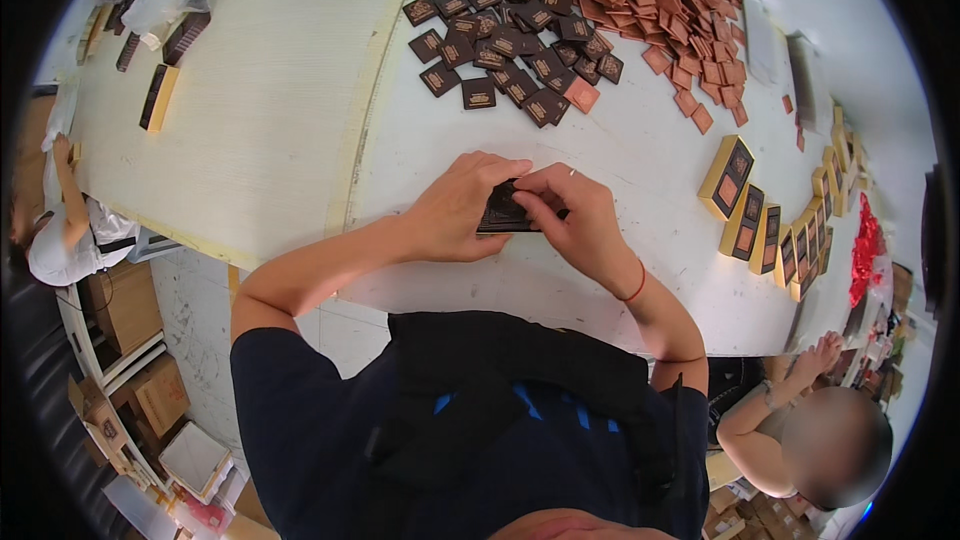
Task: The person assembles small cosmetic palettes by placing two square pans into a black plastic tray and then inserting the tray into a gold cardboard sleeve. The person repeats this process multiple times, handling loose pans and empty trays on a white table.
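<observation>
Close in front of my body, at the table's near side, my left hand (458, 208) is closed on the left side of a dark, flat, box-like item (502, 215). My right hand (578, 215) pinches at its top right, with thumb and forefinger pressed together. Fingers cover much of the item, so I cannot tell whether it is a box or a stack of squares. Beyond my hands lies a spread of black printed square packets (479, 93), the nearest ones a short way from my fingers.
Copper-coloured square packets (640, 0) are heaped at the far right of the white table (420, 170). Several gold-edged boxes (726, 178) curve along the right. One narrow box (158, 98) stands at left. Other people sit at left (70, 240) and lower right (770, 440).
</observation>
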Tool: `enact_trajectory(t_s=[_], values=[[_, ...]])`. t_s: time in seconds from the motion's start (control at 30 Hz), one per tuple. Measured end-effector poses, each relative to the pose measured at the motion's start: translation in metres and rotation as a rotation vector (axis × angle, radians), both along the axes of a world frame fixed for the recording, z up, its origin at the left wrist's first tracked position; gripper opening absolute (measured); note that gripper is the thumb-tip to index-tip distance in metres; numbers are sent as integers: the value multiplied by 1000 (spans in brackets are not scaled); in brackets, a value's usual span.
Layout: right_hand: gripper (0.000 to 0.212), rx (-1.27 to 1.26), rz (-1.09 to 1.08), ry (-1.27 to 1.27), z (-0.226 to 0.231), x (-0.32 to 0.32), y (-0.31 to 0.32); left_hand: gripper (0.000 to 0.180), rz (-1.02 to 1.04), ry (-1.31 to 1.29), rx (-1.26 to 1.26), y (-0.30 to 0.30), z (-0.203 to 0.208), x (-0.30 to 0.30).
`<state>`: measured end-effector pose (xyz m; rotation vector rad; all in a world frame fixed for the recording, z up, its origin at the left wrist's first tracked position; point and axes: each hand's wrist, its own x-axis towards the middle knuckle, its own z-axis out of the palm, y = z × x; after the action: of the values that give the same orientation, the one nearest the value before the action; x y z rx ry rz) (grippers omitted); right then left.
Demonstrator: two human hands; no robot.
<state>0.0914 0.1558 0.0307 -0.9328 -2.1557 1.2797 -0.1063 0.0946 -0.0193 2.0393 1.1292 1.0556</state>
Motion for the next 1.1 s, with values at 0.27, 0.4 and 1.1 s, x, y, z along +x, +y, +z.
enact_trajectory(t_s=[0.27,0.4,1.1], values=[[17,289,160,5,0,-2,2,68,73,93,150,-11,7,-8],[17,261,92,0,2,7,12,34,43,333,362,-19,10,-9],[33,-646,-195,176,23,61,49,27,42,242,262,-20,21,-9]])
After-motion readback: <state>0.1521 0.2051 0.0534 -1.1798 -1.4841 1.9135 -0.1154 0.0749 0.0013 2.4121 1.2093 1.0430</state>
